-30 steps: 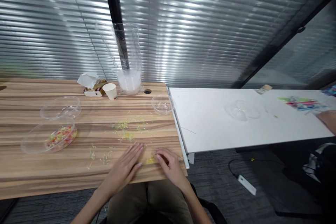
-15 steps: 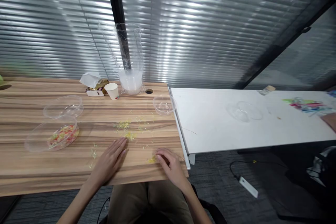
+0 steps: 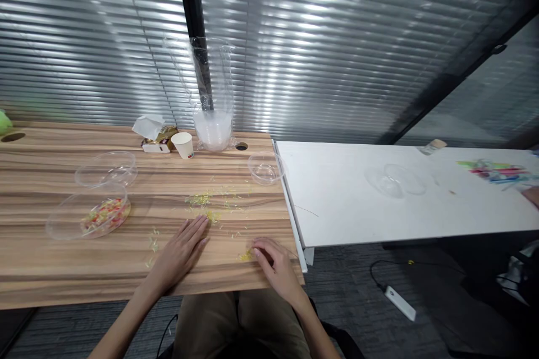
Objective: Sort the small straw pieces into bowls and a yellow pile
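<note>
My left hand point(image 3: 182, 252) lies flat on the wood-grain table point(image 3: 63, 277), fingers stretched out. Its fingertips reach a loose scatter of small yellow and pale green pieces point(image 3: 202, 198). My right hand point(image 3: 275, 266) rests near the front right edge with fingers curled and thumb close to them. Beside its fingertips lies a small heap of yellow pieces point(image 3: 245, 256); whatever is between the fingers is too small to make out. To the left, a clear plastic tub point(image 3: 126, 210) holds red, yellow and green pieces. A second clear round tub point(image 3: 265, 174) stands beyond my right hand.
Another clear plastic container point(image 3: 122, 171), a tissue pack point(image 3: 158, 143), a paper cup point(image 3: 183, 146) and bagged plastic tubs point(image 3: 214, 129) stand further back. On the white table point(image 3: 328, 213) are clear lids point(image 3: 393, 180) and colourful strips point(image 3: 497, 171). Another person's hand point(image 3: 533, 195) shows at far right.
The view has shifted slightly, so the table items appear a little further right. Both hands stay in nearly the same places, with no visible change of grip.
</note>
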Motion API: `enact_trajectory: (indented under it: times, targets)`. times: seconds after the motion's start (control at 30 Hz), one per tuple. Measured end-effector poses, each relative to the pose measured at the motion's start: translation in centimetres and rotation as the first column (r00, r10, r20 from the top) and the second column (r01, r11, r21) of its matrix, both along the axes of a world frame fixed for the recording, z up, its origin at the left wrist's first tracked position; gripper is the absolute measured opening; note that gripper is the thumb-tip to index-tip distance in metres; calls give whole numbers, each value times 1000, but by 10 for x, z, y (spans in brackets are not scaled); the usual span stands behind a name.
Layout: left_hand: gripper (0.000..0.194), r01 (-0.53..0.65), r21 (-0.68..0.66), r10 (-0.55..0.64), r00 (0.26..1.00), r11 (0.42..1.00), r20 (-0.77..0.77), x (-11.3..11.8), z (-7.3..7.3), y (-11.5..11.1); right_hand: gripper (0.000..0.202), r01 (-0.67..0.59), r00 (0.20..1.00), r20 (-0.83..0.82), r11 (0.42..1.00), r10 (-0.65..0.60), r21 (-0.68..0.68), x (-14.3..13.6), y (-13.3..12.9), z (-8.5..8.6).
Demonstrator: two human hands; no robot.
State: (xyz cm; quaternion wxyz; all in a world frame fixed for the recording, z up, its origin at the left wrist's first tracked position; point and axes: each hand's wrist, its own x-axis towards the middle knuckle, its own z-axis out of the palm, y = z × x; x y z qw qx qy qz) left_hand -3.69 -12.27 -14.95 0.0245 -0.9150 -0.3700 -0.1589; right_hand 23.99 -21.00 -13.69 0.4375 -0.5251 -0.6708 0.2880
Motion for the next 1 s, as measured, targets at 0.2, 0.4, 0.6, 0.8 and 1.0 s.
enact_trajectory:
  times: [0.2,0.4,0.6,0.8,1.0]
  targets:
    - [46,6,33,-6,1000,999,-2,-5,3,2,19,-5,1000,-8,1000,5,-5,0,0,-1]
    - [46,13,6,-13,1000,1000,-10,-1,5,3,19,-11,1000,-3,1000,11,-29,0,0,-1]
    - [46,-17,38,18,999,999,-33,1,0,4,18,-16,1000,0,1000,16,-27,0,0,0]
    - [43,-85,19,84,995,996,46,-19,4,8,18,-17,1000,-10,1000,17,-18,0,1,-1]
    - [30,-207,-121,223,965,971,135,-29,20,30,18,-8,1000,-7,1000,8,-26,1,1,-5]
